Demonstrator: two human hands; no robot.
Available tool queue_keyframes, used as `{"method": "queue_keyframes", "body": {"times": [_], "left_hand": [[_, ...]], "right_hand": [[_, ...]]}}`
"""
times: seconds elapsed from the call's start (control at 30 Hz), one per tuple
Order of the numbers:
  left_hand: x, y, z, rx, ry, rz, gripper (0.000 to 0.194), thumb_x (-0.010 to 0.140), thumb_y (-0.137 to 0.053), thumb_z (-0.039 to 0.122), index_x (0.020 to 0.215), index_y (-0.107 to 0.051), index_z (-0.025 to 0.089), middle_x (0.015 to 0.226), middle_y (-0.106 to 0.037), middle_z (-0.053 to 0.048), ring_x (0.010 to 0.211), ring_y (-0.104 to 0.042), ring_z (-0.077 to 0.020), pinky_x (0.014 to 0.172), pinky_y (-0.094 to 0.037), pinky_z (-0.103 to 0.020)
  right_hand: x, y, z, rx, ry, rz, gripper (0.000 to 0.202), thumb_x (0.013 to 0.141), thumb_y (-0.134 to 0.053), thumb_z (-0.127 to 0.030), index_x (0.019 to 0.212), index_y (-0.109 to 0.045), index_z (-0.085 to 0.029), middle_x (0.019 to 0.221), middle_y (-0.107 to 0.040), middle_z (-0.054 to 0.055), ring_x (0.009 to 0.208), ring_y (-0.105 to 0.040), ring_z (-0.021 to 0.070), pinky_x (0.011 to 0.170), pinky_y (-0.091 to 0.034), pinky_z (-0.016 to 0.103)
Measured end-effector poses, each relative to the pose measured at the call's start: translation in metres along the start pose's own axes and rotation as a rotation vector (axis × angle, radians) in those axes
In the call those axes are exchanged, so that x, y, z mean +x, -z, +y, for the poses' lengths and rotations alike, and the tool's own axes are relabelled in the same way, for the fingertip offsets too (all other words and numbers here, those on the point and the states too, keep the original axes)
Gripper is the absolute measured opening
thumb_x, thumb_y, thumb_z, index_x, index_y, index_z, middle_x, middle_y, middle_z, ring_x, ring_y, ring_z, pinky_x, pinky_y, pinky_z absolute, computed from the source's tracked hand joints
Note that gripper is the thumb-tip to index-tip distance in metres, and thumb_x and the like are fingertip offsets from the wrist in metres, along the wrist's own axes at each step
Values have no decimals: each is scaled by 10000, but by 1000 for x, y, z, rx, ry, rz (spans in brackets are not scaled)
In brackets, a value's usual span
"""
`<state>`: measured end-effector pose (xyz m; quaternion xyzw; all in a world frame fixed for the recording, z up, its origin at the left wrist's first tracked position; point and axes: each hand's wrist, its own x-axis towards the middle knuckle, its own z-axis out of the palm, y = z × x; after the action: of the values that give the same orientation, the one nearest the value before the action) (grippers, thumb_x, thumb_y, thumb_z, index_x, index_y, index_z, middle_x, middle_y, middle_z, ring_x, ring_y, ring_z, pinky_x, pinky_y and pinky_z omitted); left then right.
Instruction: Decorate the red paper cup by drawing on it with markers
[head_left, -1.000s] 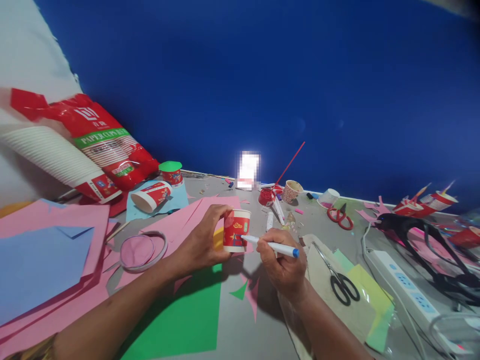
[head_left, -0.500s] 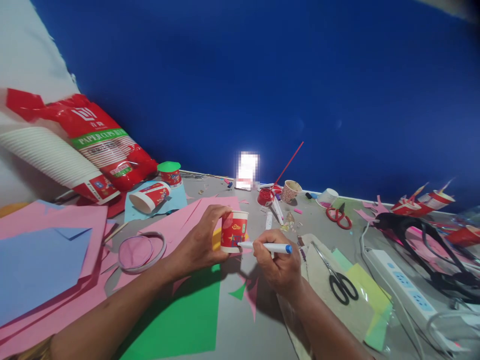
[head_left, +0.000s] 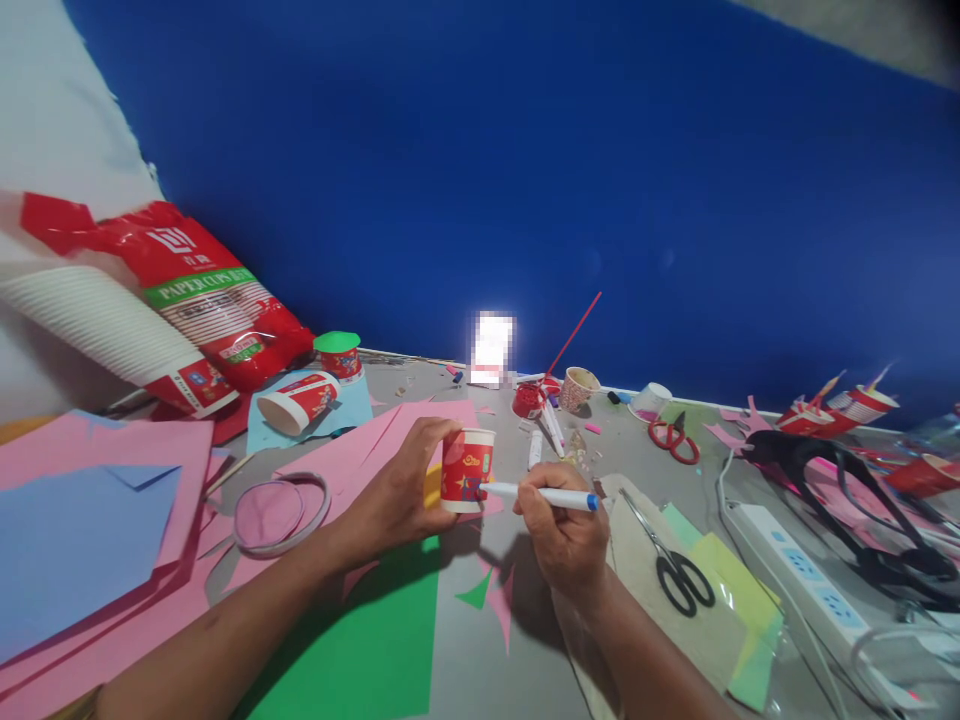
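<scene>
A blue wall [head_left: 525, 180] is stretched across 12 o'clock, and below it a grey tabletop [head_left: 480, 665] is seen. At 10 o'clock a red bag [head_left: 217, 300] of paper cups is leaned; at 7 o'clock a green sheet [head_left: 360, 640] is laid flat; between 3 and 4 a white power strip [head_left: 787, 545] is placed. The left hand [head_left: 405, 480] is held at 9 o'clock, the right hand [head_left: 564, 530] near 4. Black-handled scissors [head_left: 664, 553] are laid towards 4 o'clock, red-handled scissors [head_left: 676, 437] at 3. At the dial's centre a red paper cup [head_left: 465, 462] is held upright, the left fingers clamped around its side. A white marker [head_left: 564, 497] is pinched by the right fingers, its tip brought to the cup's lower wall; whether it is touched cannot be told.

The thin wall could be dented if it were squeezed or the tip pressed hard. A stroke could be thrown askew if the cup were turned in the grip, and wet ink smeared if it were brushed by a finger.

Counted: one red bag, one green sheet, one power strip, two hands, two pairs of scissors, one held cup, one held marker.
</scene>
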<state>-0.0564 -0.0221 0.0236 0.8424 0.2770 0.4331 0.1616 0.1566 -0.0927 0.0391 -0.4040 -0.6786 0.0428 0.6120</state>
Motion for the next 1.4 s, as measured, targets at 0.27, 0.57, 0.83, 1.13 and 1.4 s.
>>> {"method": "queue_keyframes", "body": {"times": [0.27,0.57,0.83,1.13,1.4], "left_hand": [[-2,-2,2,6,-3,-44,845,736,-832,137,1447,-395,264,1357,-565,-129,1283,-585,-339,1077,-541,-552],[-2,-1,3,0,-7,-90,855,736,-771,128,1464,-350,285,1367,-526,-126,1298,-572,-344,1073,-549,-559],[-3,-1,3,-4,-14,-98,903,665,-706,55,1468,-359,279,1370,-525,-126,1298,-569,-344,1066,-551,-553],[-2,2,5,8,2,-123,921,665,-711,53,1476,-348,295,1376,-530,-119,1315,-558,-350,1084,-536,-563],[-4,-1,1,7,7,-107,881,711,-749,99,1475,-356,293,1386,-526,-124,1321,-567,-348,1085,-545,-563]], "right_hand": [[7,0,-6,-31,112,-50,171,946,-611,-138,802,-660,-215,668,-680,-9,568,-637,140,564,-481,239],[7,-1,-5,-67,152,-133,155,962,-607,-147,837,-664,-220,696,-714,-5,578,-661,141,570,-490,239],[7,0,-4,-61,137,-131,180,981,-587,-183,822,-663,-222,682,-704,2,591,-660,152,582,-498,256],[9,1,-4,-43,144,-158,169,969,-592,-161,825,-658,-222,688,-703,-3,579,-648,142,575,-489,242],[9,1,-4,-71,100,-187,211,972,-565,-193,785,-659,-218,665,-702,4,557,-637,139,546,-486,244]]}}
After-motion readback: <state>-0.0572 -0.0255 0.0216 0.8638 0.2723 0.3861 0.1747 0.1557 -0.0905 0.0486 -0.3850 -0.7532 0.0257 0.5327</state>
